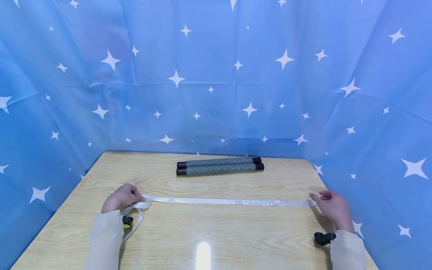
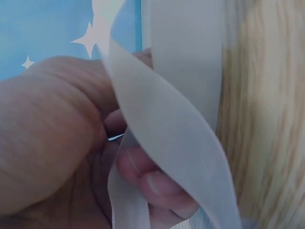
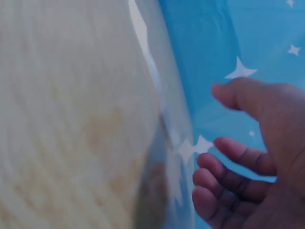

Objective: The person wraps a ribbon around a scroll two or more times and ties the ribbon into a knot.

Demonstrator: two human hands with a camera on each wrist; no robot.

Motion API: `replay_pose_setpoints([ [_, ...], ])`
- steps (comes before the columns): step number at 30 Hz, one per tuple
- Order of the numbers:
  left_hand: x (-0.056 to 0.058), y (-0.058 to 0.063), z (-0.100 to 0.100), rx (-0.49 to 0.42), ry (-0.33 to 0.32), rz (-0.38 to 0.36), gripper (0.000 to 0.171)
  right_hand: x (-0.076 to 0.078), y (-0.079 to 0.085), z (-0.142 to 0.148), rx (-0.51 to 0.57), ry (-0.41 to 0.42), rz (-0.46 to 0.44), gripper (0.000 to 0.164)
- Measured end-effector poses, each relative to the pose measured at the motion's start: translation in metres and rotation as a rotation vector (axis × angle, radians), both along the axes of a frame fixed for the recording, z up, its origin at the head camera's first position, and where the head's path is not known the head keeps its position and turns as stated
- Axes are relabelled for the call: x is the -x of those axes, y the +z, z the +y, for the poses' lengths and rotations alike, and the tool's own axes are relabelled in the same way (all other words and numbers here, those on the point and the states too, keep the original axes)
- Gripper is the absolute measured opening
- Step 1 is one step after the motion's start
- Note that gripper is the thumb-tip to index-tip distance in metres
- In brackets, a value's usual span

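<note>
A white ribbon stretches nearly straight across the wooden table. At its left part my left hand pinches it between thumb and fingers. Loose loops of the same ribbon hang around that hand and cross in front of its fingers in the left wrist view. My right hand is by the ribbon's right end, close over the table. In the right wrist view its thumb and fingers stand apart with nothing between them, and the ribbon lies to their left.
Two rods with grey-green patterned sleeves and dark ends lie side by side toward the back of the wooden table. A blue curtain with white stars surrounds the table's back and sides.
</note>
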State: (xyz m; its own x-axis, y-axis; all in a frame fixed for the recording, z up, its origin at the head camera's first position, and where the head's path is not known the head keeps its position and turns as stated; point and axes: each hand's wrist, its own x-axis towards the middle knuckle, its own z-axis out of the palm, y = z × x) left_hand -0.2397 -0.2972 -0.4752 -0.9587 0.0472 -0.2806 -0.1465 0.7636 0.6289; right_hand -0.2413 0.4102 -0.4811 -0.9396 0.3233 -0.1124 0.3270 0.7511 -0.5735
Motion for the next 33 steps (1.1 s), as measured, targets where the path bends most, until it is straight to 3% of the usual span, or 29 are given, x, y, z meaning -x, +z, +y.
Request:
replay_pose_setpoints([
  [9,0.000,0.000,-0.001,0.010,0.025,-0.002,0.025,0.007,0.022,-0.040,-0.004,0.210,0.148,0.096],
  [15,-0.001,-0.001,0.000,0.003,0.036,-0.006,0.026,0.012,0.033,-0.077,0.022,0.340,0.189,0.097],
  [24,0.002,-0.004,0.001,0.005,0.038,-0.010,0.028,0.033,0.036,-0.135,0.004,0.527,0.240,0.094],
  [33,0.003,-0.004,-0.001,-0.003,0.036,-0.016,0.028,0.055,0.036,-0.183,-0.034,0.657,0.255,0.092],
])
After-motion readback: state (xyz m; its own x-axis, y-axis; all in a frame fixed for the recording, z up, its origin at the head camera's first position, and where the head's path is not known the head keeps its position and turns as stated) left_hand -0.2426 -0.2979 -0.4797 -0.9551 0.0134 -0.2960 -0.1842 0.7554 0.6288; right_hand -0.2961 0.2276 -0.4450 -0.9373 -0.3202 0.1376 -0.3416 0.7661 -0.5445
